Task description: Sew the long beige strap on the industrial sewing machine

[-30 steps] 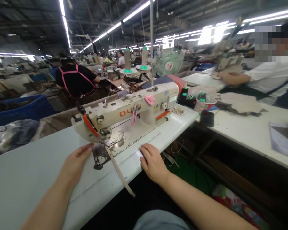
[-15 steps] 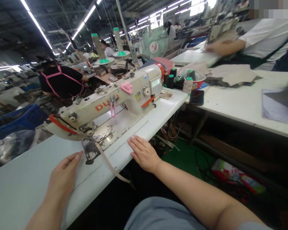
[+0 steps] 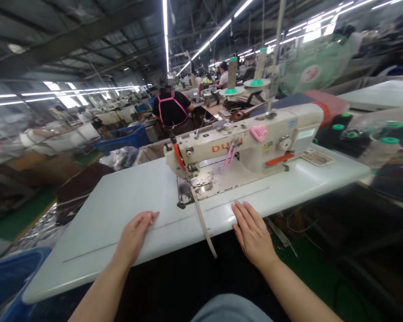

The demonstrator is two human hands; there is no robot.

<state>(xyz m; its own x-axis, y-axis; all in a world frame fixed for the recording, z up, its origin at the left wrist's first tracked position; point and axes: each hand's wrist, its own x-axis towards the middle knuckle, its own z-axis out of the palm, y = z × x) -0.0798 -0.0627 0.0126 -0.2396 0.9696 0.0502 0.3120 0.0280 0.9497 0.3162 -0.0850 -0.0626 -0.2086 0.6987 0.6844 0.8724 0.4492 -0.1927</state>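
A white sewing machine (image 3: 251, 147) with orange trim stands on a pale tabletop (image 3: 130, 192). From beneath its needle area a narrow beige strip (image 3: 203, 219) runs forward and hangs over the front edge. My left hand (image 3: 134, 235) rests on the tabletop left of the strip, fingers loosely bent, with nothing visible in them. Flat on the front edge, right of the strip, lies my right hand (image 3: 253, 235), fingers stretched out and holding nothing. Pink thread snips (image 3: 230, 155) hang on the machine's arm, near a pink heart-shaped piece (image 3: 258, 132).
Thread cones (image 3: 386, 152) and a dark flat object (image 3: 394, 183) lie at the right. A small tray (image 3: 317, 157) sits by the machine's base. Blue bins (image 3: 124, 138) stand beyond the table and at lower left. A green fan (image 3: 317, 69) and a person in a black shirt (image 3: 173, 109) are behind.
The view has swung left, so the machine and both hands appear farther right. Both hands stay near the strip, which still hangs from the machine. The neighbour's arm has left the view.
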